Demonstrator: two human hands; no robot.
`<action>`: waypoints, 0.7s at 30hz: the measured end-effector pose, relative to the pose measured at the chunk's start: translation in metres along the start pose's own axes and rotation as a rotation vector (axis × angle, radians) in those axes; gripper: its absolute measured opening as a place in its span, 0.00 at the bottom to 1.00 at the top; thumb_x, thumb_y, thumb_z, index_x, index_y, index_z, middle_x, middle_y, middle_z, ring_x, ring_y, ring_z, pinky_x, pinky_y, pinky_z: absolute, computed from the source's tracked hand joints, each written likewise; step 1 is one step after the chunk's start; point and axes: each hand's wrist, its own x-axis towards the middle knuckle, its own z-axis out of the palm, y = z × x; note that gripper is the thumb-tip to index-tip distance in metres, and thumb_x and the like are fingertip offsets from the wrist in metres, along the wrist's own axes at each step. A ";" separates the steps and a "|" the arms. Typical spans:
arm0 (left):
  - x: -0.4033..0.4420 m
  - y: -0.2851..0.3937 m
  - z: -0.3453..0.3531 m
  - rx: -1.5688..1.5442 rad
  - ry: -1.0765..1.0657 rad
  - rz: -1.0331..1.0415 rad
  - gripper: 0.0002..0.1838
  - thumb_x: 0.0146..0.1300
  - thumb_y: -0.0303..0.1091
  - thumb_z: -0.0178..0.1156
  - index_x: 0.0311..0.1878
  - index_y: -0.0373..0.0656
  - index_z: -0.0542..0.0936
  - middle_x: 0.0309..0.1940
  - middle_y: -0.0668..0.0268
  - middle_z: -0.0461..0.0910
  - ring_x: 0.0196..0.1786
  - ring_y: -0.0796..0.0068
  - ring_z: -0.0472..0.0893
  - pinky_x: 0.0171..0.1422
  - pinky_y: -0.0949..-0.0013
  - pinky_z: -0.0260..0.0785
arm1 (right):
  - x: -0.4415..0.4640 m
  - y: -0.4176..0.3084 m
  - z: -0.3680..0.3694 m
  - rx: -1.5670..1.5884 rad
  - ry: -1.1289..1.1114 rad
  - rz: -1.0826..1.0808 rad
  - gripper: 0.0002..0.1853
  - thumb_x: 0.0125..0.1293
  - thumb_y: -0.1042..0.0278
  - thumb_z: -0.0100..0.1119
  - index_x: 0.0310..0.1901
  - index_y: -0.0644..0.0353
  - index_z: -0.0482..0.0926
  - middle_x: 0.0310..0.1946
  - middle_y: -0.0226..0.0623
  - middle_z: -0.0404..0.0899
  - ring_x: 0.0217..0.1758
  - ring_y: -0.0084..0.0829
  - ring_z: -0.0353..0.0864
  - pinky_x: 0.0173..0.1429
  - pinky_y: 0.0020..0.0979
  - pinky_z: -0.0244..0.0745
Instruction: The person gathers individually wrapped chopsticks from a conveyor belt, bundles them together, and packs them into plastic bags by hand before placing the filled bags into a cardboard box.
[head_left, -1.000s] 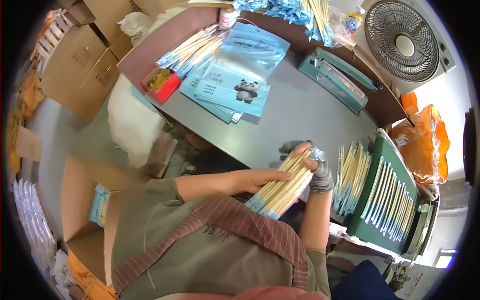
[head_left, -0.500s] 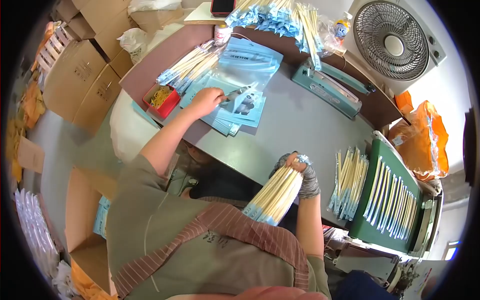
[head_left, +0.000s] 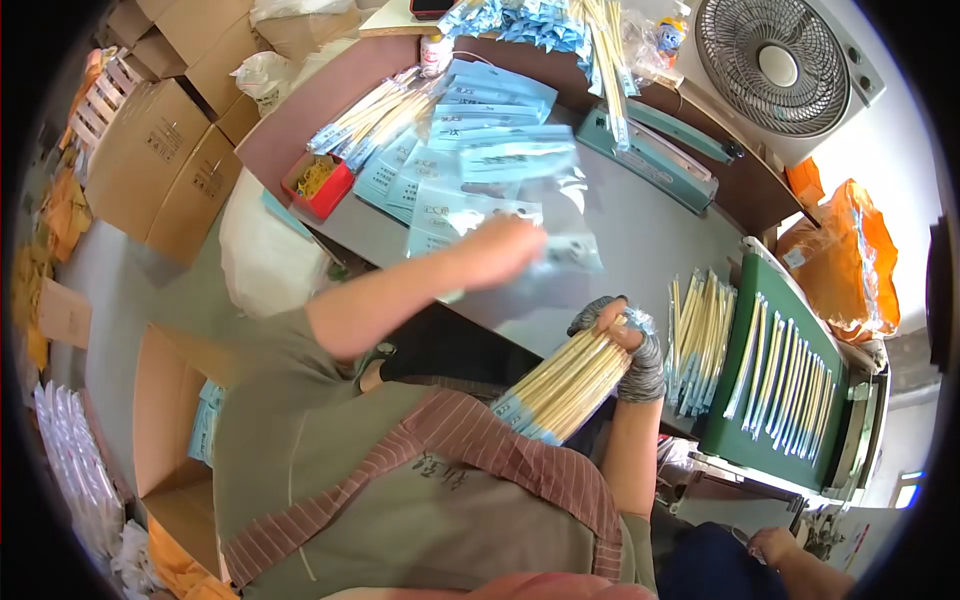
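Note:
My right hand (head_left: pixel 622 335), in a grey fingerless glove, grips a thick bundle of paper-and-film wrapped chopsticks (head_left: pixel 565 385) near one end; the blue ends point down toward my apron. My left hand (head_left: pixel 505 250), bare and smeared by motion, is over the grey table with a clear and light-blue printed plastic bag (head_left: pixel 570 235) in its fingers. Behind it, more blue printed bags (head_left: pixel 395 180) lie overlapping in a loose stack. To the right of my gloved hand lies a pile of wrapped chopsticks (head_left: pixel 698 345).
A red box of rubber bands (head_left: pixel 318 186) sits at the table's left edge. A teal bag sealer (head_left: pixel 655 165) and a fan (head_left: pixel 777 68) stand at the back. A green conveyor (head_left: pixel 775 400) carries wrapped chopsticks at right. Another person's hand (head_left: pixel 775 547) shows at lower right.
My left hand has moved right and nearer to me, drawing a bag off the stack, and the bags behind have shifted. The chopstick bundle in my right hand has moved slightly right.

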 end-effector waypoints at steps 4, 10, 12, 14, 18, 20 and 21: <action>-0.005 0.024 0.073 -0.050 -0.235 -0.048 0.10 0.56 0.26 0.59 0.42 0.41 0.80 0.40 0.51 0.81 0.47 0.49 0.80 0.50 0.56 0.71 | 0.001 0.005 0.021 -0.041 -0.027 -0.052 0.16 0.51 0.57 0.64 0.35 0.62 0.78 0.29 0.38 0.80 0.32 0.29 0.80 0.38 0.30 0.76; -0.012 0.017 0.097 -0.480 0.192 -0.273 0.13 0.60 0.23 0.58 0.49 0.38 0.79 0.36 0.58 0.82 0.30 0.60 0.80 0.39 0.68 0.72 | 0.028 0.051 -0.019 0.069 0.076 0.097 0.15 0.58 0.58 0.64 0.40 0.61 0.77 0.29 0.36 0.81 0.30 0.29 0.82 0.34 0.30 0.79; -0.019 0.041 0.087 -0.374 0.314 -0.080 0.13 0.60 0.24 0.58 0.49 0.39 0.79 0.35 0.58 0.81 0.29 0.60 0.80 0.37 0.67 0.72 | 0.027 0.051 -0.010 0.086 0.218 0.157 0.15 0.59 0.59 0.64 0.42 0.61 0.78 0.30 0.36 0.81 0.31 0.29 0.82 0.36 0.30 0.80; -0.025 0.065 0.079 -0.156 0.490 0.254 0.14 0.60 0.25 0.61 0.50 0.40 0.79 0.33 0.57 0.80 0.27 0.61 0.79 0.33 0.62 0.72 | 0.026 0.066 -0.024 0.188 0.377 0.134 0.13 0.62 0.67 0.62 0.46 0.62 0.78 0.36 0.38 0.82 0.39 0.31 0.83 0.47 0.32 0.81; -0.076 0.089 0.063 -0.149 0.153 0.456 0.14 0.60 0.26 0.62 0.50 0.39 0.79 0.33 0.60 0.80 0.27 0.63 0.79 0.32 0.63 0.72 | -0.052 0.098 -0.014 0.130 0.156 -0.074 0.20 0.64 0.74 0.59 0.58 0.64 0.72 0.49 0.41 0.78 0.52 0.31 0.78 0.57 0.32 0.77; -0.098 0.082 0.049 -0.222 -0.002 0.506 0.14 0.60 0.26 0.62 0.50 0.39 0.80 0.33 0.61 0.80 0.27 0.66 0.80 0.33 0.65 0.72 | -0.105 0.168 -0.038 0.034 0.102 0.063 0.18 0.66 0.68 0.61 0.55 0.64 0.74 0.50 0.34 0.76 0.54 0.25 0.74 0.55 0.28 0.74; -0.102 0.073 0.047 -0.415 -0.138 0.443 0.13 0.61 0.27 0.62 0.50 0.39 0.80 0.33 0.62 0.81 0.27 0.67 0.80 0.33 0.67 0.72 | -0.131 0.202 -0.050 -0.015 0.070 0.129 0.18 0.66 0.65 0.61 0.54 0.65 0.75 0.50 0.30 0.74 0.55 0.22 0.71 0.54 0.26 0.73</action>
